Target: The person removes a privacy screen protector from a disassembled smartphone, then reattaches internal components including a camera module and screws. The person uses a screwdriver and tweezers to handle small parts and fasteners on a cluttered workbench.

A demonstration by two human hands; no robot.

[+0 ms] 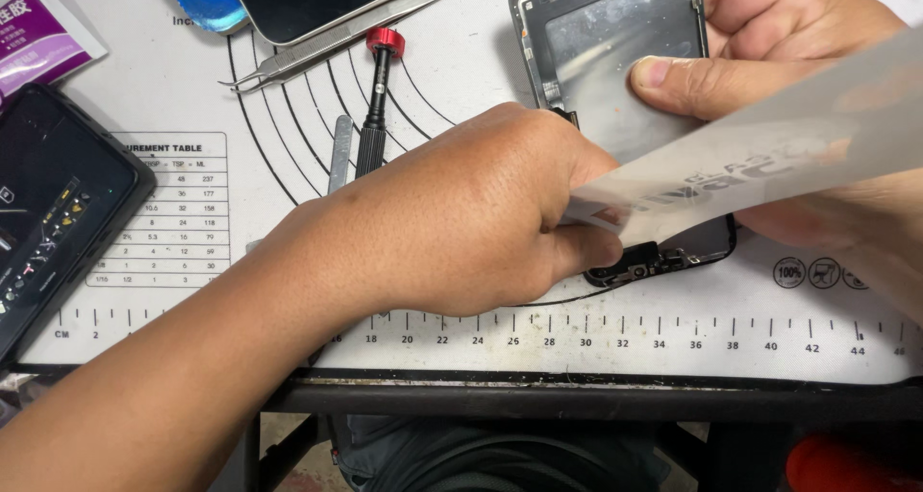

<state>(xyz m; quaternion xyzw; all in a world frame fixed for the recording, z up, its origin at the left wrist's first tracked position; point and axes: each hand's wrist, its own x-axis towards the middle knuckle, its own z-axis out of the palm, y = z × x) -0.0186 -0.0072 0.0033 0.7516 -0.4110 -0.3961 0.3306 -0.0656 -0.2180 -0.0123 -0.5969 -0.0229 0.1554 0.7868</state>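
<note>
Nearest the camera, the left hand (471,213) was seen reaching in from the lower left, its forearm crossing the front edge of the white work mat (673,343). Its fingers were closed tight on the near end of a clear protective film (769,151), which was pinched between thumb and curled fingers and stretched up and to the right, away from the phone screen assembly (601,50). The film appeared to be held taut and lifted so that it would come away from the panel cleanly rather than fold on itself.

The screen assembly was laid flat on the mat at the upper middle, its inner side up and its lower connector end showing just beside the left fist. It was steadied by the right hand (769,50), whose thumb was pressed down on the panel's right part while the other fingers wrapped its far edge, seemingly so that the panel would not be dragged along by the pull.

Behind the left hand, a red-capped screwdriver (375,98), metal tweezers (327,45) and a thin metal pry tool (339,151) were laid on the mat, within reach but untouched. A dark phone (48,213) was set at the left edge.
</note>
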